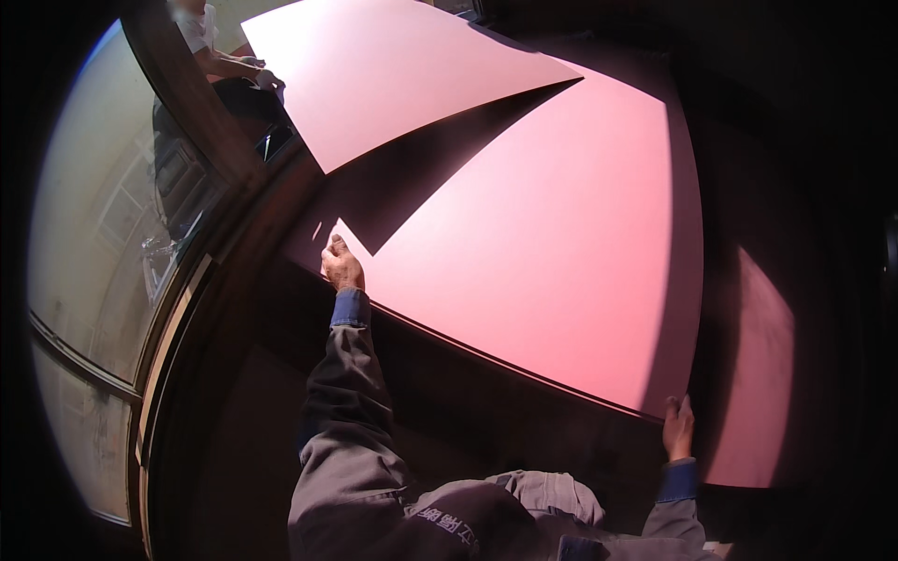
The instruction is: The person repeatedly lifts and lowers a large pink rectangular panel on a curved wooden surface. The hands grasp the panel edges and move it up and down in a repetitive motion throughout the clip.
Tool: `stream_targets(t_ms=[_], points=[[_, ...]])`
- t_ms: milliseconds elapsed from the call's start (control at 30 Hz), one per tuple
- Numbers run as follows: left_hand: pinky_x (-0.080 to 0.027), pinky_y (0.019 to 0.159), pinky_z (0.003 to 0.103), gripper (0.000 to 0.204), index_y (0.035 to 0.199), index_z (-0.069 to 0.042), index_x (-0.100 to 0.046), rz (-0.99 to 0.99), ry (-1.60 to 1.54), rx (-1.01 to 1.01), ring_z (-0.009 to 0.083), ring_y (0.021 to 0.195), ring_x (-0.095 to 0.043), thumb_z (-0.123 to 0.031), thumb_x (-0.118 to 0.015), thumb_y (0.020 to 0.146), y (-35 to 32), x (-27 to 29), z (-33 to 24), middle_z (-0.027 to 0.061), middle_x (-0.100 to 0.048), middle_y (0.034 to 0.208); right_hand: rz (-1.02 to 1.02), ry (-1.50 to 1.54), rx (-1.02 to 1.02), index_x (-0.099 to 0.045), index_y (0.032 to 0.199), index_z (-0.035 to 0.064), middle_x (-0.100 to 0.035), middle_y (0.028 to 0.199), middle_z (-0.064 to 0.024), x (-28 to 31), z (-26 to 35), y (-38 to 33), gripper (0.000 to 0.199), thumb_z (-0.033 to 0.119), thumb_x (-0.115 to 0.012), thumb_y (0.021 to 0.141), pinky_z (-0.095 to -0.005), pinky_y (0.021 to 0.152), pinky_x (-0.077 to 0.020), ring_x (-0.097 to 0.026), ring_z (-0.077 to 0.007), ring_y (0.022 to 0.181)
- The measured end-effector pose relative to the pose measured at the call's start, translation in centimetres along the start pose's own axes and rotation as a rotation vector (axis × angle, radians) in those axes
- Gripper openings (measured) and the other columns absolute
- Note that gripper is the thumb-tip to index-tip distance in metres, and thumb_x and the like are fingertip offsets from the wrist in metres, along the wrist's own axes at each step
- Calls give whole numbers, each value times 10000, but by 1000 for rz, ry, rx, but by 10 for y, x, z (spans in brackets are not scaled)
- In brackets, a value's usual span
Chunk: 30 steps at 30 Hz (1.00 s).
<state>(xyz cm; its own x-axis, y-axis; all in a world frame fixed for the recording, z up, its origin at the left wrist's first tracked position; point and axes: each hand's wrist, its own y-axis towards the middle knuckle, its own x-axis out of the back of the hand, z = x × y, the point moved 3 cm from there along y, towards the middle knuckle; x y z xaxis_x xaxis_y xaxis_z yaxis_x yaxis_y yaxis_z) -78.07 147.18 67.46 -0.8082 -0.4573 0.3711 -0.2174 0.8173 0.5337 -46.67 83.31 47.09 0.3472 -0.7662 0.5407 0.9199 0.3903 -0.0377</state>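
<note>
My left hand and right hand each clamp a near corner of the large flat pink rigid board; its far end sags unsupported, so I might lose it.

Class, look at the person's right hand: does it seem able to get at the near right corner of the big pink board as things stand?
Probably yes: the right hand already rests on that corner of the pink board, with nothing between them.
</note>
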Motion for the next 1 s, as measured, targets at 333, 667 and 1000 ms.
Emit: stream_targets(t_ms=[333, 667, 1000], points=[[-439, 959, 381, 729, 1242, 72, -528, 196, -71, 266, 285, 1119, -557, -516, -659, 833, 52, -21, -32, 243, -539, 1295, -29, 98, 23, -501, 1204, -125, -603, 1131, -318, 18, 46, 0, 424, 248, -455, 1006, -391, 905, -465, -598, -393, 1083], [-346, 440, 238, 206, 857, -40, -530, 1014, -633, 594, 78, 491, -445, -191, -653, 924, -286, 97, -126, -1, -517, 642, 49, 1, -76, -518, 1252, -64, -637, 1107, -244, 52, 8, 16, 511, 371, -478, 988, -378, 885, -465, -598, -362, 1079], [-444, 524, 281, 245, 920, 29, -579, 1142, -299, 660, 162, 575, -577, -188, -685, 880, -484, 290, -112, 100, -621, 702, -75, 1185, -353, 39, 1486, -52, -424, 1400, -268, 228, -147, 87, 991, 654, -386, 934, -410, 876, -517, -596, -312, 1070]])
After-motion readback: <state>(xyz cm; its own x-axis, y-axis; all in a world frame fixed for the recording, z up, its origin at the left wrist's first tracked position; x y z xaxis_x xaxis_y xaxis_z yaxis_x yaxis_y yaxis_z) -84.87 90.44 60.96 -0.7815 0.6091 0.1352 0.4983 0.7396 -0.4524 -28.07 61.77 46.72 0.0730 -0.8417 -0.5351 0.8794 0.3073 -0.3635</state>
